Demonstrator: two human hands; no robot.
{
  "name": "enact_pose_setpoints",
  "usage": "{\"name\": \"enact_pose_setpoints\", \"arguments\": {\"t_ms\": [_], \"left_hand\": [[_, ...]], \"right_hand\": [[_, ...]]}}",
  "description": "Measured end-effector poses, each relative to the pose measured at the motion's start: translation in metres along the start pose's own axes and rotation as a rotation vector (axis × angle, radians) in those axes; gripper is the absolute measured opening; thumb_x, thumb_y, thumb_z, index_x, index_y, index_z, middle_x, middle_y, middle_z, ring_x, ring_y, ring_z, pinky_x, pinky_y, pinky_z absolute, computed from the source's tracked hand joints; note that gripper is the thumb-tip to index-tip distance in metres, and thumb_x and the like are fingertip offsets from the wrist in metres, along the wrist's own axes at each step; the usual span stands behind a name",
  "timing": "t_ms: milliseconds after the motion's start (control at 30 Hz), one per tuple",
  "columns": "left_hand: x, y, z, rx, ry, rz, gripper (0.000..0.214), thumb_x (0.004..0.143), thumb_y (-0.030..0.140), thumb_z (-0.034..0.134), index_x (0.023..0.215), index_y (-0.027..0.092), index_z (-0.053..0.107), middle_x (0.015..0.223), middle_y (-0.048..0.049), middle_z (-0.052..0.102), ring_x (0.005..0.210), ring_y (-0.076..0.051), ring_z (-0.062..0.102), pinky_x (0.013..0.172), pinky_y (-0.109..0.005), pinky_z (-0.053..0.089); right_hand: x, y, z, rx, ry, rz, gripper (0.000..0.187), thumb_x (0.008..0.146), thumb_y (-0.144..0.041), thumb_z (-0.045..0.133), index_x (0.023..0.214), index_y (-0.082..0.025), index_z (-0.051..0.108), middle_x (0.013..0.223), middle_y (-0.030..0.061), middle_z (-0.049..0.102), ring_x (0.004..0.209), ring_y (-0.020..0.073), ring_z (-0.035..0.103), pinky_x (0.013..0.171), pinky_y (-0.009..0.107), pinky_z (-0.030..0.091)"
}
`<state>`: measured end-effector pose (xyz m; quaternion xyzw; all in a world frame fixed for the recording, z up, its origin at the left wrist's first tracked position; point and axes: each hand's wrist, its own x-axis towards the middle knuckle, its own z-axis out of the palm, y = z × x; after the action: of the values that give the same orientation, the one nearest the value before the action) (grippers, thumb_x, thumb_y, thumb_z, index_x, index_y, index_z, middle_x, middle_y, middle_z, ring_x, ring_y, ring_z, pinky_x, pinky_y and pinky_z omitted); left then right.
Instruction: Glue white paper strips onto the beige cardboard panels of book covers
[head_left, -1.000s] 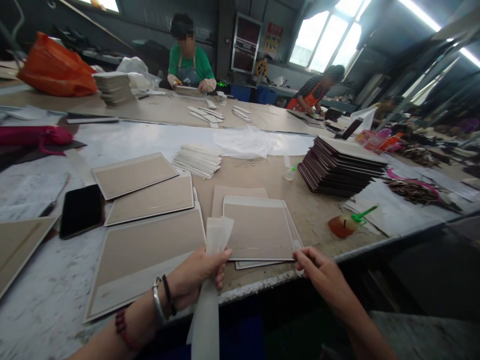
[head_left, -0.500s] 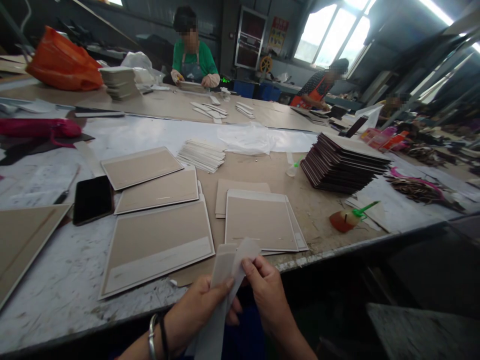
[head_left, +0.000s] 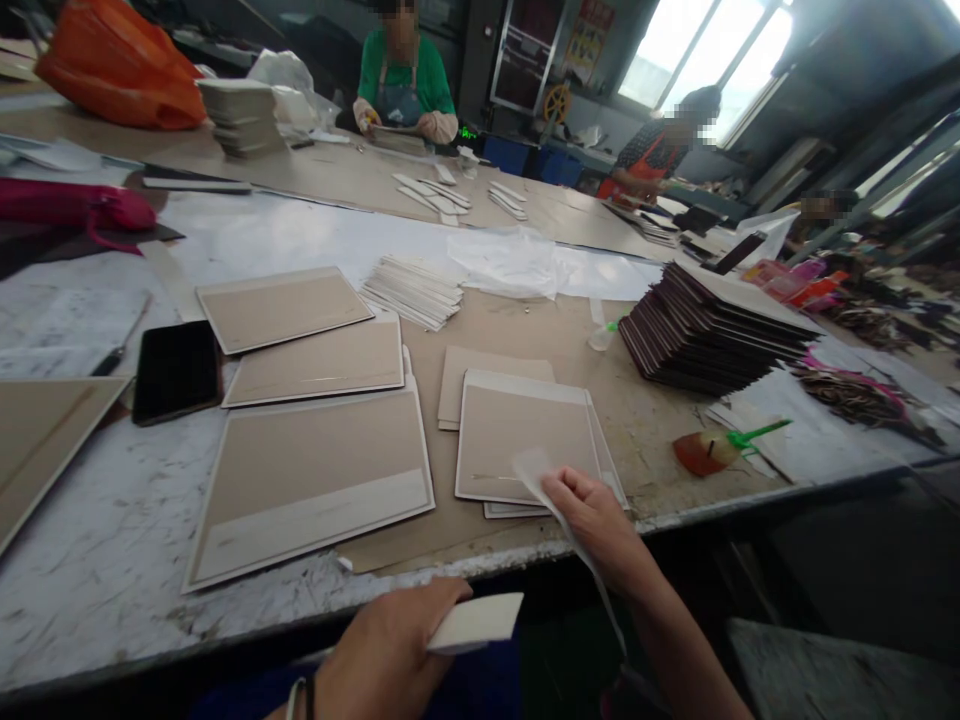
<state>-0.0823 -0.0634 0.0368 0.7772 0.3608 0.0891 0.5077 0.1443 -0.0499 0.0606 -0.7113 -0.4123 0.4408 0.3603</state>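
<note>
My left hand (head_left: 390,655) is below the table's front edge, closed on a white paper strip (head_left: 476,620) that sticks out to the right. My right hand (head_left: 596,525) is over the table edge, pinching a thin translucent backing strip (head_left: 559,505) that trails down past my wrist. Just beyond it lies a small stack of brown boards with white borders (head_left: 525,430). A larger board (head_left: 315,480) with a white band along its near side lies to the left.
Two more boards (head_left: 315,360) and a black phone (head_left: 176,370) lie at left. A pile of white strips (head_left: 416,290) and a dark stack of covers (head_left: 712,325) sit farther back. An orange glue bottle (head_left: 709,450) lies right. Two people work at the far side.
My hands have separated: the right hand pulled a thin strip away up over the boards, while the left hand dropped lower with the white strip. The view tilted down.
</note>
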Motion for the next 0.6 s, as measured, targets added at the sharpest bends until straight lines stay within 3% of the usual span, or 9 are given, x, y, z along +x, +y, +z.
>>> {"name": "enact_pose_setpoints", "arguments": {"t_ms": [67,167,267,367,467,600], "left_hand": [[0.005,0.005,-0.006,0.171,0.075,0.021,0.021,0.077,0.014,0.045,0.085,0.023,0.063,0.077,-0.0044,0.065,0.073,-0.018,0.059,0.067,-0.025,0.044],[0.017,0.013,-0.011,0.464,0.077,0.028,0.025,0.075,0.006,0.045,0.088,0.02,0.062,0.08,-0.0064,0.064,0.075,-0.021,0.058,0.068,-0.032,0.047],[0.03,0.014,-0.012,0.609,0.092,0.102,0.02,0.077,0.006,0.047,0.087,0.017,0.062,0.086,-0.0071,0.063,0.081,-0.023,0.057,0.072,-0.037,0.049],[0.037,0.005,-0.01,0.657,0.203,0.223,0.017,0.08,0.009,0.048,0.089,0.013,0.062,0.1,-0.0105,0.062,0.094,-0.024,0.055,0.083,-0.038,0.049],[0.039,-0.008,-0.008,0.709,0.332,0.318,0.025,0.082,0.008,0.041,0.094,0.011,0.062,0.114,-0.0131,0.059,0.107,-0.025,0.051,0.09,-0.038,0.047],[0.04,-0.018,-0.007,0.747,0.374,0.338,0.032,0.084,0.007,0.033,0.096,0.011,0.063,0.117,-0.0128,0.059,0.108,-0.024,0.052,0.088,-0.038,0.049]], "right_hand": [[0.011,-0.008,0.0,-0.3,-0.1,-0.106,0.031,0.076,-0.041,0.05,0.056,-0.018,0.043,0.054,-0.0057,0.039,0.053,0.009,0.037,0.049,0.021,0.028],[0.028,-0.015,0.005,-0.525,-0.236,-0.154,0.029,0.077,-0.038,0.048,0.056,-0.019,0.041,0.054,-0.0056,0.039,0.055,0.0098,0.037,0.051,0.021,0.027],[0.044,-0.018,0.011,-0.625,-0.332,-0.18,0.03,0.078,-0.036,0.049,0.055,-0.019,0.04,0.054,-0.0057,0.039,0.054,0.0091,0.036,0.051,0.021,0.025],[0.054,-0.02,0.015,-0.683,-0.39,-0.201,0.03,0.078,-0.035,0.049,0.055,-0.018,0.041,0.054,-0.0053,0.04,0.053,0.009,0.036,0.05,0.022,0.023],[0.06,-0.021,0.018,-0.718,-0.406,-0.221,0.031,0.079,-0.034,0.05,0.054,-0.018,0.041,0.054,-0.0051,0.041,0.053,0.0089,0.037,0.05,0.022,0.022],[0.064,-0.022,0.019,-0.736,-0.408,-0.232,0.03,0.079,-0.032,0.051,0.053,-0.018,0.043,0.054,-0.0047,0.041,0.053,0.0088,0.037,0.051,0.022,0.023]]}}
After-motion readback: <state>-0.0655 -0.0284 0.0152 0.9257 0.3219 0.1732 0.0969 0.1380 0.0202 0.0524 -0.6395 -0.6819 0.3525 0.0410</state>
